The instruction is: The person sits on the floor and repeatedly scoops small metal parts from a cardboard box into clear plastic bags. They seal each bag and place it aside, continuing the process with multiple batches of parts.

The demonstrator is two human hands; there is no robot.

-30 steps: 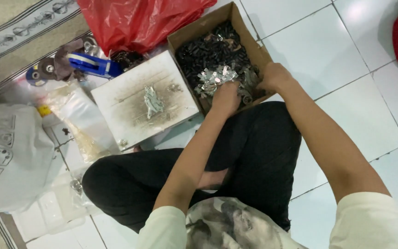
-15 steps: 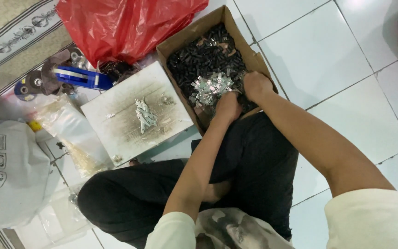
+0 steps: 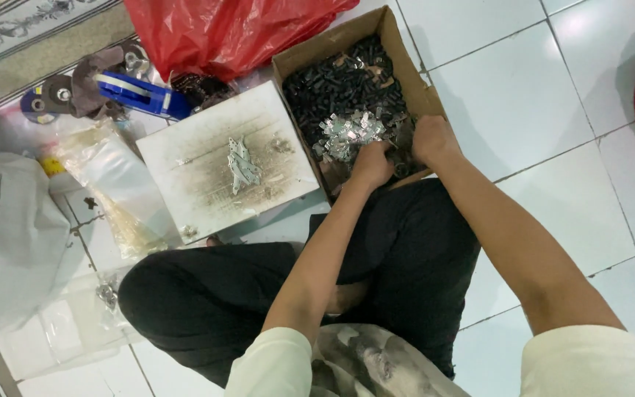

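An open cardboard box [image 3: 404, 51] sits on the white tiled floor ahead of my crossed legs. It holds a heap of small black parts [image 3: 339, 84] and a pile of small shiny metal pieces [image 3: 347, 132]. My left hand [image 3: 371, 165] reaches into the near end of the box, fingers curled in the shiny pieces. My right hand [image 3: 432, 140] is beside it at the box's near right corner, fingers bent down among the parts. What each hand grips is hidden.
A stained white square slab [image 3: 225, 158] with a few metal pieces [image 3: 242, 165] lies left of the box. Beyond are a red plastic bag [image 3: 222, 29], a blue tool [image 3: 141, 92], clear plastic bags [image 3: 112, 184] and a white bag [image 3: 1, 235].
The view has shifted, so the box and slab appear a little further right. My left hand has slid down toward the box's near edge, and my right hand stays at its near right corner.
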